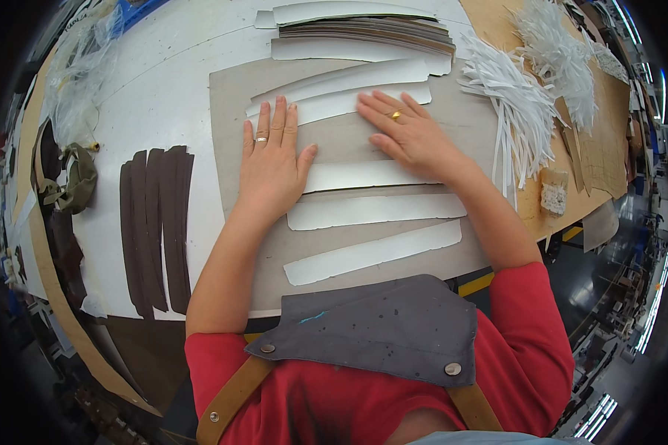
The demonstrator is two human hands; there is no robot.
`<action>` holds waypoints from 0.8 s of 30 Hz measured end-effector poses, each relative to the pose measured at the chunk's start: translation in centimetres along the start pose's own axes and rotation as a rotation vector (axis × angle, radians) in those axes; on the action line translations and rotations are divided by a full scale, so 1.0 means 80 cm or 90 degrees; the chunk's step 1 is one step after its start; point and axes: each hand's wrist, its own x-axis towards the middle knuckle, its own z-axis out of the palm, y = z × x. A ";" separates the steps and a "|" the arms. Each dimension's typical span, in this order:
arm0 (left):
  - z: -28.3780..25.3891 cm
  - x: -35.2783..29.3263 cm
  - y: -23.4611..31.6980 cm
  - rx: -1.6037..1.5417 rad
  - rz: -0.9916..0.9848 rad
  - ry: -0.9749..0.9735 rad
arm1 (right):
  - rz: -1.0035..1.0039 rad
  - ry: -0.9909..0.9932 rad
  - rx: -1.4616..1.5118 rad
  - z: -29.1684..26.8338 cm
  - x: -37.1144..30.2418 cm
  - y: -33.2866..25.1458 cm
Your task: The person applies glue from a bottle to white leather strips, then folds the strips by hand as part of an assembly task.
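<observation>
Both palms face down over a grey mat (237, 185) on the worktable. My left hand (271, 163) lies flat with fingers stretched out, its fingertips at the left end of a white strip (326, 104). My right hand (408, 133) is also open, fingers reaching onto that strip's right part. Just beyond it, another white strip (349, 76) lies close against it. Nearer to me are three more pale strips: one (371, 175) partly under my right wrist, a second (378, 211) below it, and a slanted one (375, 252) nearest my apron.
A stack of strips (364, 37) lies at the far edge. Dark brown strips (156, 230) rest at the left, near a clear plastic bag (85, 74) and an olive cloth roll (74, 178). Thin white ribbons (516, 104) and a small white-and-tan block (554, 193) are at the right.
</observation>
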 end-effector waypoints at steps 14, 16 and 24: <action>-0.051 -0.071 0.059 -0.289 0.300 -0.046 | 0.074 0.031 0.223 -0.029 -0.063 -0.031; -0.033 -0.091 0.077 -0.292 0.334 -0.095 | 0.076 0.034 0.219 -0.021 -0.058 -0.031; -0.016 -0.129 0.084 -0.216 0.374 -0.182 | 0.046 0.013 0.306 -0.010 -0.061 -0.049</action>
